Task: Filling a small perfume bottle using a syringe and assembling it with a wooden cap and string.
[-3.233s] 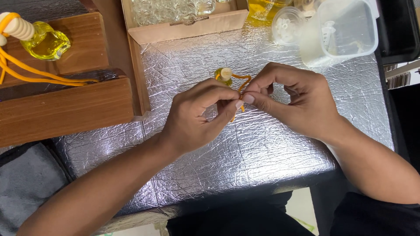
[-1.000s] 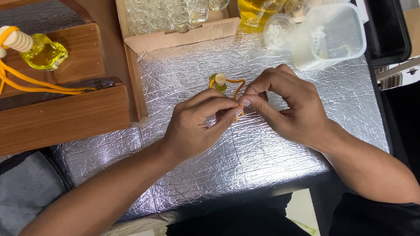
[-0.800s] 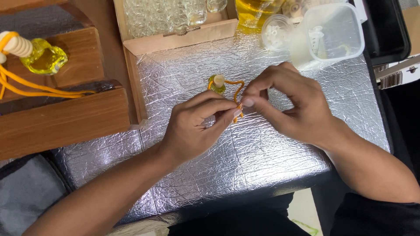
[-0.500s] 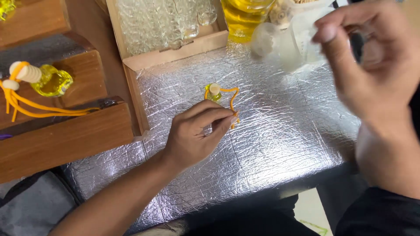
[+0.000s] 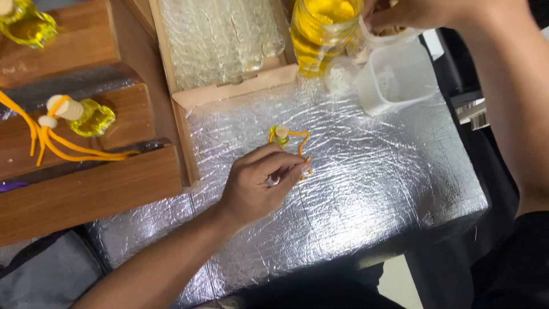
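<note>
A small glass bottle (image 5: 279, 135) of yellow liquid with a pale stopper lies on the foil-covered table (image 5: 366, 189). An orange cord (image 5: 301, 143) loops from it. My left hand (image 5: 257, 183) rests on the foil and pinches the cord's end between thumb and fingers. My right hand (image 5: 412, 12) is up at the top right, over a small white container (image 5: 384, 34); its fingertips are hidden, and whether it holds anything cannot be told.
A jar of yellow liquid (image 5: 323, 31) and a clear plastic tub (image 5: 400, 77) stand at the back. A cardboard tray of empty glass bottles (image 5: 223, 40) sits beside them. Wooden steps (image 5: 86, 166) at left carry finished bottles (image 5: 86, 114) with orange cords.
My right hand let go of the cord and rose to the containers at the top right. My left hand stayed on the cord. The view shifted down and right.
</note>
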